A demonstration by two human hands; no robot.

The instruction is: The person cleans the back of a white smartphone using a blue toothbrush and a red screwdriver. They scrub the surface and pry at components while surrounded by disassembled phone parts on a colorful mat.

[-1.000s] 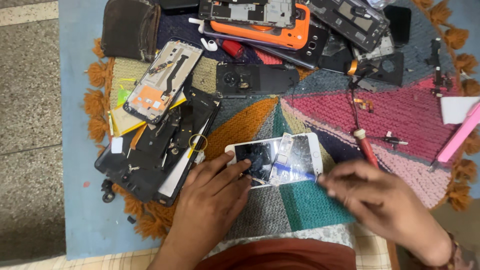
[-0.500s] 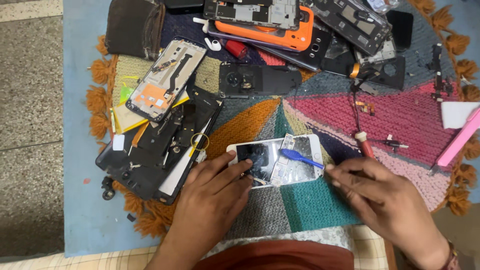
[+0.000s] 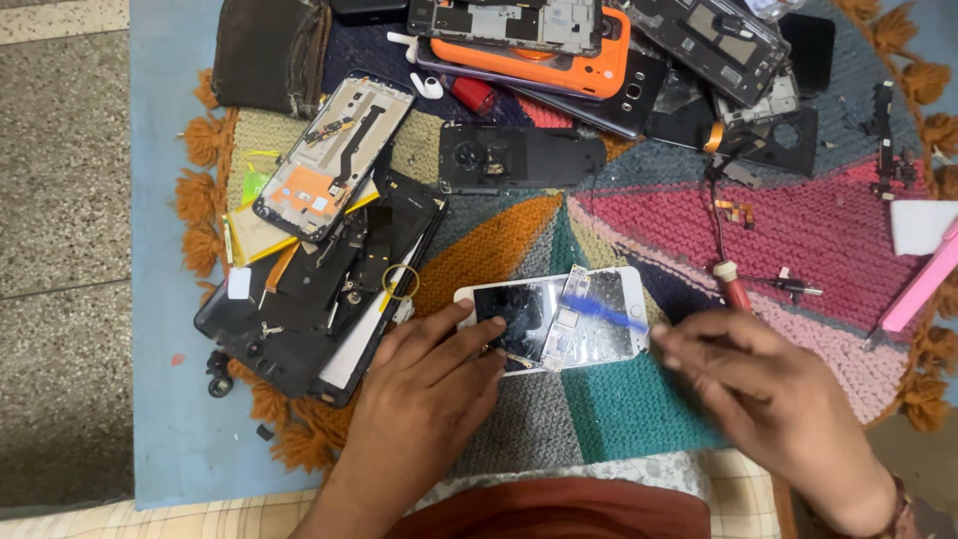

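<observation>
A white phone screen panel with cracked glass lies on a colourful knitted mat. My left hand rests on the panel's left end, fingertips pressing it down. My right hand, blurred, holds a thin blue pry tool whose tip lies across the panel's right half. A small circuit strip sits on the panel under the tool.
Dismantled phone bodies and back covers crowd the mat: an orange-cased one at the top, black frames at left, a black cover in the middle. A red-handled screwdriver lies right of the panel, a pink tool at far right.
My right hand has shifted a little with the blue tool, which now lies across the panel's right half. The left hand stays pressing the panel's left end.
</observation>
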